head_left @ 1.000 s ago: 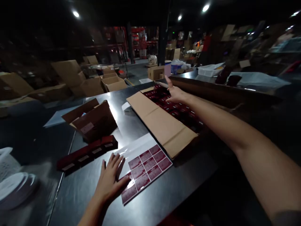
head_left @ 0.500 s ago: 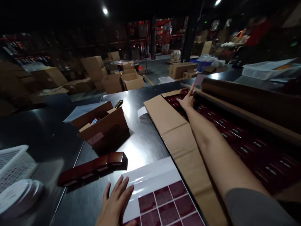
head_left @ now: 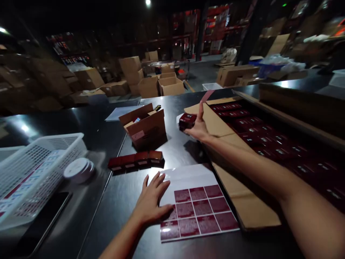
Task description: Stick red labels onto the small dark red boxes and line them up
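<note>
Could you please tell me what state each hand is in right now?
Left hand: open, at the label sheet's left edge.
Right hand: holding a dark red box, with a label at one raised fingertip.

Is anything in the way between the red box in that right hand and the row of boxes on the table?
Nothing visible. Between the red box in the right hand and the row of boxes, metal tabletop shows. The open carton stands beside that path, behind the row.
</note>
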The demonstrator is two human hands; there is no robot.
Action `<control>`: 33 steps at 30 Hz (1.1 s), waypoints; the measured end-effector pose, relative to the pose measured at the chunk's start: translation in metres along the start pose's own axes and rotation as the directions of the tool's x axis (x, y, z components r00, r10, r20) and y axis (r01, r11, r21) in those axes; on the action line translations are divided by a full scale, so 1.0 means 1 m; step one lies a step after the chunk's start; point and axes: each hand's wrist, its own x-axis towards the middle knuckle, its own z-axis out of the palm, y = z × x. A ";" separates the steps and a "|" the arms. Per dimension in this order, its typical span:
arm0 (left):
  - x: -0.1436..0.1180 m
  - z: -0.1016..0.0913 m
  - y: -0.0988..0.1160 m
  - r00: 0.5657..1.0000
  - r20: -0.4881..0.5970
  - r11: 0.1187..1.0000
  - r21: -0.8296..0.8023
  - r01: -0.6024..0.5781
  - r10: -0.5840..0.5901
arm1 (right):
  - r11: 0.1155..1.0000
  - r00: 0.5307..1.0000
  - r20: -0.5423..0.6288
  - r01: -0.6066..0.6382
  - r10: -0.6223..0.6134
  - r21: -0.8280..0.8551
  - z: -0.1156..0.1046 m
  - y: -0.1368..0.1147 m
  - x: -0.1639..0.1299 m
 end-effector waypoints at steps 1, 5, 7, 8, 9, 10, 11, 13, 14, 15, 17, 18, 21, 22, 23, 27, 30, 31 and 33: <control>0.000 -0.001 0.001 1.000 -0.009 1.000 -0.012 0.004 -0.004 | 1.000 0.999 0.047 -0.006 0.005 0.027 0.015 -0.006 -0.018; -0.002 0.001 -0.001 0.999 -0.038 0.998 -0.053 -0.018 0.016 | 0.996 0.990 0.121 -0.074 0.068 0.045 0.050 -0.014 -0.067; -0.003 0.003 -0.005 0.996 -0.075 0.994 -0.091 -0.053 0.046 | 0.993 0.988 0.122 -0.103 0.095 0.056 0.047 -0.022 -0.074; -0.003 0.004 -0.006 0.993 -0.099 0.991 -0.110 -0.072 0.061 | 0.991 0.987 0.123 -0.114 0.105 0.066 0.042 -0.029 -0.075; -0.003 0.006 -0.009 0.990 -0.120 0.988 -0.127 -0.087 0.072 | 0.990 0.986 0.129 -0.120 0.110 0.077 0.036 -0.039 -0.076; -0.004 0.007 -0.011 0.985 -0.153 0.985 -0.140 -0.103 0.081 | 0.986 0.982 0.149 -0.132 0.115 0.106 0.029 -0.050 -0.078; -0.004 0.009 -0.013 0.977 -0.194 0.982 -0.150 -0.116 0.085 | 0.974 0.974 0.188 -0.159 0.128 0.160 0.023 -0.062 -0.082; -0.003 0.012 -0.018 0.954 -0.289 0.979 -0.160 -0.130 0.079 | 0.908 0.936 0.305 -0.273 0.174 0.319 0.011 -0.088 -0.096; -0.003 0.013 -0.019 0.928 -0.365 0.976 -0.165 -0.140 0.072 | 0.848 0.906 0.371 -0.353 0.203 0.397 0.007 -0.100 -0.107; -0.003 0.014 -0.021 0.886 -0.460 0.973 -0.172 -0.155 0.060 | 0.782 0.873 0.432 -0.427 0.226 0.454 0.004 -0.110 -0.118; -0.005 0.015 -0.022 0.768 -0.641 0.959 -0.206 -0.196 0.019 | 0.668 0.819 0.515 -0.532 0.252 0.520 0.001 -0.126 -0.144; -0.007 0.014 -0.022 0.709 -0.705 0.945 -0.236 -0.226 -0.006 | 0.627 0.803 0.541 -0.561 0.252 0.541 0.000 -0.130 -0.156; -0.016 0.007 -0.018 0.691 -0.720 0.879 -0.371 -0.300 -0.068 | 0.548 0.775 0.586 -0.605 0.238 0.577 0.002 -0.136 -0.188; -0.019 0.004 -0.016 0.717 -0.693 0.855 -0.413 -0.313 -0.073 | 0.539 0.769 0.594 -0.613 0.237 0.578 0.002 -0.136 -0.196; -0.021 0.002 -0.014 0.742 -0.667 0.835 -0.444 -0.325 -0.067 | 0.534 0.763 0.600 -0.619 0.238 0.575 0.003 -0.135 -0.203; -0.025 -0.007 -0.005 0.818 -0.575 0.791 -0.494 -0.361 0.014 | 0.491 0.753 0.628 -0.630 0.196 0.602 0.005 -0.127 -0.224; -0.025 -0.008 0.000 0.847 -0.528 0.767 -0.519 -0.378 0.061 | 0.436 0.741 0.663 -0.634 0.106 0.639 0.005 -0.116 -0.235; -0.026 -0.007 0.001 0.849 -0.525 0.752 -0.531 -0.390 0.070 | 0.446 0.748 0.659 -0.618 0.081 0.647 0.005 -0.112 -0.237; -0.027 -0.003 0.005 0.853 -0.515 0.704 -0.576 -0.414 0.081 | 0.544 0.804 0.594 -0.517 0.042 0.661 0.002 -0.105 -0.240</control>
